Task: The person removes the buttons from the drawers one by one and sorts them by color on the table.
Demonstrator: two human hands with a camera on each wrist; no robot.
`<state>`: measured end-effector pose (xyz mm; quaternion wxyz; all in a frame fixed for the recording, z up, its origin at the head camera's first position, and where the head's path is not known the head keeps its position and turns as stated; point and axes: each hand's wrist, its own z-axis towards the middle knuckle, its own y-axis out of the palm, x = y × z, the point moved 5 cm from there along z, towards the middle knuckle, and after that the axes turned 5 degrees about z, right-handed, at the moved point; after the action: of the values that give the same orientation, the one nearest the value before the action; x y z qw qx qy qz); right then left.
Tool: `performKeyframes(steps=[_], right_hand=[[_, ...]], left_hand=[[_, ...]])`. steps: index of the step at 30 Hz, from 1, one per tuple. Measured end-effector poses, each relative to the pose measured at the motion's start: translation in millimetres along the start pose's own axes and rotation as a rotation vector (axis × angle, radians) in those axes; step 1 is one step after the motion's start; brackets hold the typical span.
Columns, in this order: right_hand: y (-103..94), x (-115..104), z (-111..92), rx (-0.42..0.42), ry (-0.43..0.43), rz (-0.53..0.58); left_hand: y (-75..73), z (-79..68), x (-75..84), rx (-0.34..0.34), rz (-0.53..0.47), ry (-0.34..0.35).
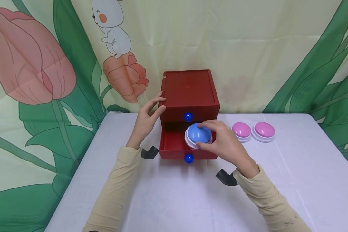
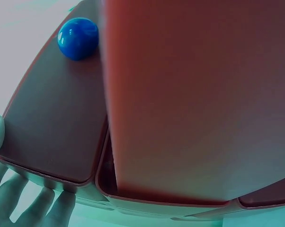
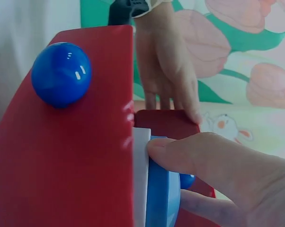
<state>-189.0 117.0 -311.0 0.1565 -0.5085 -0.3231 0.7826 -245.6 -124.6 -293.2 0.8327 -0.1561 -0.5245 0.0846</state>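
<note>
A small red two-drawer box (image 1: 188, 87) stands on the table with its lower drawer (image 1: 174, 145) pulled out. My right hand (image 1: 224, 143) holds a blue push button (image 1: 199, 133) with a white base, thumb and fingers on either side of its dome. The button is at the right part of the open drawer; in the right wrist view its white base (image 3: 141, 175) is partly behind the drawer front. With fingers extended, my left hand (image 1: 147, 119) touches the left side of the box. In the left wrist view its fingers (image 2: 36, 208) lie along that side.
Two pink push buttons (image 1: 241, 130) with white bases sit side by side on the white table (image 1: 174, 196), right of the box. Blue round knobs (image 1: 188, 158) stick out from the drawer fronts. A printed cloth (image 1: 235, 48) hangs behind the table.
</note>
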Motion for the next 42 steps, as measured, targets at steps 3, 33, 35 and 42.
performKeyframes(steps=[3,33,35,42], right_hand=[[-6.0,-1,-4,0.011,-0.002,-0.012],[-50.9,18,-27,0.113,0.014,0.005],[-52.1,21,-28,0.111,0.018,0.001],[-56.3,31,-31,0.113,0.023,-0.007]], left_hand=[[0.3,0.2,0.3,-0.001,0.001,0.000],[0.9,-0.4,-0.6,-0.003,-0.010,0.003],[0.8,-0.3,-0.6,-0.003,-0.011,0.002],[0.1,-0.1,-0.4,-0.001,-0.006,0.004]])
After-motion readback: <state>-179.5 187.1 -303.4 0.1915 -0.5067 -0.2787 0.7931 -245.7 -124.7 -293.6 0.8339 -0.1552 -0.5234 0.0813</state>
